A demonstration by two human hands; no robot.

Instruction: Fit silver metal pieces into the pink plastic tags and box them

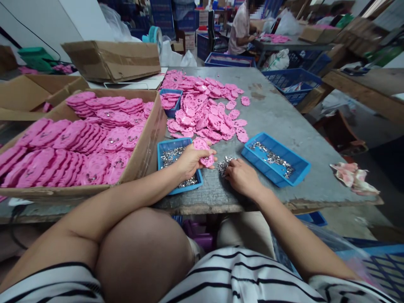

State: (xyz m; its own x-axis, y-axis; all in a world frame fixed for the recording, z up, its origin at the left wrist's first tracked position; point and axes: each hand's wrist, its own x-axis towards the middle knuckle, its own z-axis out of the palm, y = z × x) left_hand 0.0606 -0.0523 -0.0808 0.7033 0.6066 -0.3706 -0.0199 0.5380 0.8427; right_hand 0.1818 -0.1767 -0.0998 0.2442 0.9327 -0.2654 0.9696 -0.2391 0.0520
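Note:
My left hand (193,160) is closed on a pink plastic piece (202,150), oval with a wavy edge, held above a blue tray (160,145) of small shiny metal parts. My right hand (241,176) rests with its fingertips in a small heap of metal parts (223,165) on the grey table. Its fingers are bent together, and whether a part is between them is hidden. Right of that hand stands a second blue tray (276,162), with more metal parts lying along it. Beyond both hands spreads a large loose pile of pink pieces (205,111).
At the left, an open cardboard box (148,126) holds rows of pink pieces, some with metal parts on them. A small blue bin (173,111) stands beside the pile. A crumpled cloth-like scrap (355,176) lies at the table's right corner. Another person (241,31) sits at a far table.

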